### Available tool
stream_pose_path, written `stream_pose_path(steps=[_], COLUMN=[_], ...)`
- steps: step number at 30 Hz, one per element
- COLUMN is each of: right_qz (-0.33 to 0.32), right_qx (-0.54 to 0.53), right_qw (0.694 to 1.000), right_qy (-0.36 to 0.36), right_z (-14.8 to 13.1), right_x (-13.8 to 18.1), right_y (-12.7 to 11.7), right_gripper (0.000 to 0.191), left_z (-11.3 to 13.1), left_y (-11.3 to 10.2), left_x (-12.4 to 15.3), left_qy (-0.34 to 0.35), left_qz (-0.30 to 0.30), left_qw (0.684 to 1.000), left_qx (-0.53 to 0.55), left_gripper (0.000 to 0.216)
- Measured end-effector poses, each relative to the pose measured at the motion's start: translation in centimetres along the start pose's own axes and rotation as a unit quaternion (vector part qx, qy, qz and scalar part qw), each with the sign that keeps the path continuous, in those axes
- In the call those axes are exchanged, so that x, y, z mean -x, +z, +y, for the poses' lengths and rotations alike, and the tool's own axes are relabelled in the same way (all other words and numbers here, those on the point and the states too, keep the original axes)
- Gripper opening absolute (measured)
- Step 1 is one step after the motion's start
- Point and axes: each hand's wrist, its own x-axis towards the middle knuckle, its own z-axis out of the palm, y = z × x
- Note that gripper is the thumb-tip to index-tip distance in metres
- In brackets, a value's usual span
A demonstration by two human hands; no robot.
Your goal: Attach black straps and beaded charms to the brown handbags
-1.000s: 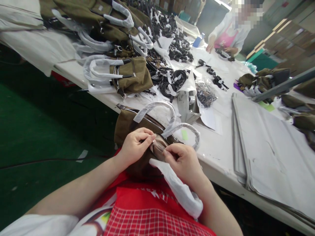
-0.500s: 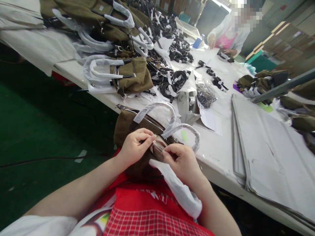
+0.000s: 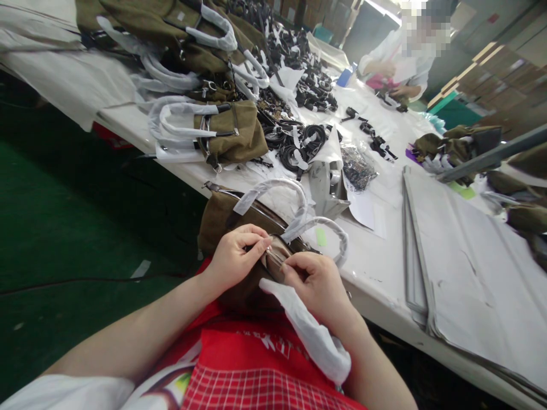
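Note:
A brown handbag (image 3: 213, 219) leans between my body and the table edge, its handles (image 3: 294, 199) wrapped in white film. Its long top zipper (image 3: 252, 209) shows behind my hands. On the near side a pocket with a beige lining (image 3: 280, 246) gapes, and a zipper (image 3: 273, 256) runs along it. My left hand (image 3: 239, 256) is closed in a pinch at the zipper's left end, where something small and shiny shows. My right hand (image 3: 314, 282) pinches the zipper's other part by the lining. A white wrapped strip (image 3: 310, 330) hangs beneath my right hand.
Film-wrapped brown bags (image 3: 239, 136) and piled black straps (image 3: 299, 142) cover the table's left. A packet of small parts (image 3: 358, 168) lies farther in, with grey sheets (image 3: 470, 256) to the right. A co-worker (image 3: 397, 68) handles things at the far side.
My hands keep nearly the same pinch at the pocket zipper. Across the table the co-worker's hand has risen, with something pale by it.

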Motion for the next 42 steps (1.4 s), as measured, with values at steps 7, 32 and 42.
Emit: stream_pose_path(steps=[7, 32, 42], right_qz=[-0.009, 0.051, -0.059], right_qx=[-0.005, -0.169, -0.587], right_qw=[1.000, 0.982, 0.807], right_qy=[0.011, -0.060, 0.028], right_z=[-0.1, 0.5, 1.8], right_x=[-0.5, -2.3, -1.9], right_y=[0.2, 3.1, 3.9], right_gripper=[0.020, 0.021, 0.038], left_z=[0.6, 2.4, 3.7], left_y=[-0.6, -2.5, -2.4], left_x=[0.2, -0.8, -10.6], left_qy=[0.039, 0.104, 0.121], left_qz=[-0.025, 0.003, -0.031], left_qw=[0.999, 0.994, 0.987], left_qx=[0.001, -0.042, -0.104], left_gripper=[0.030, 0.018, 0.031])
